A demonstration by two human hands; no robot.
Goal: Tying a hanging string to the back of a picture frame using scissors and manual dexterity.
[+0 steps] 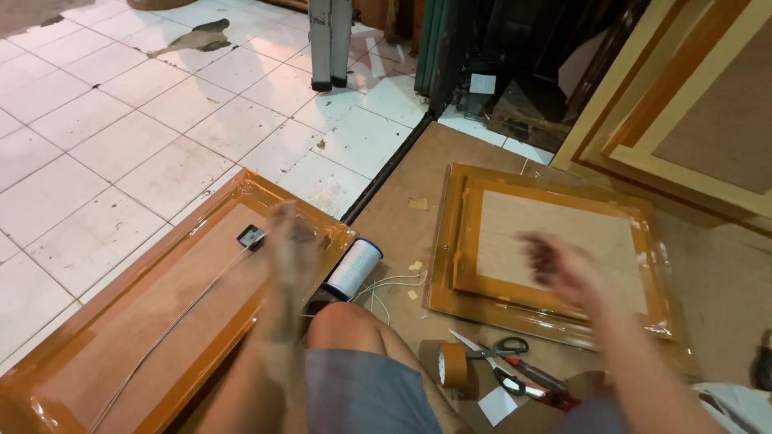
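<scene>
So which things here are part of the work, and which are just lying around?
In the work:
left hand over the long frame
right hand over the square frame
cord
spool

Lying about:
scissors
tape roll
pliers
ladder legs

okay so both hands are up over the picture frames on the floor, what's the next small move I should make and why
Probably bring the left hand down onto the white cord lying across the back of the long frame. That hand hovers blurred just above it, holding nothing, and the cord runs loose from the black hanger. The right hand is also empty, above the square frame.
</scene>
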